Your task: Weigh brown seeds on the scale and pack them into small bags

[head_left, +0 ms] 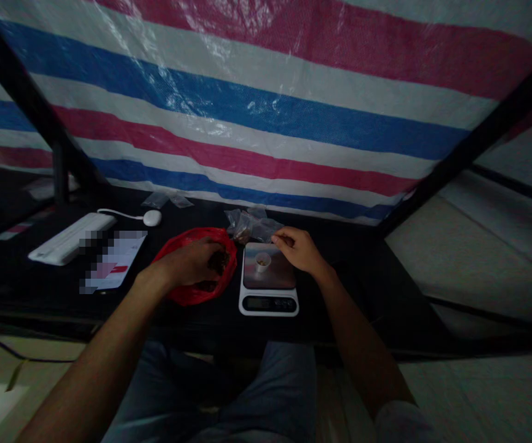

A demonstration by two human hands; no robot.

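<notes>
My left hand reaches into an open red plastic bag on the dark table, its fingers curled around dark brown pieces inside. My right hand rests at the back right corner of a white kitchen scale, fingers pinched together; what they hold is too small to make out. A small white cup stands on the scale's steel plate, just left of my right hand. Clear small plastic bags lie in a heap behind the scale.
A white keyboard and a white mouse lie at the left of the table, with a paper sheet beside them. Two small clear bags lie at the back. A striped tarp hangs behind, between black poles.
</notes>
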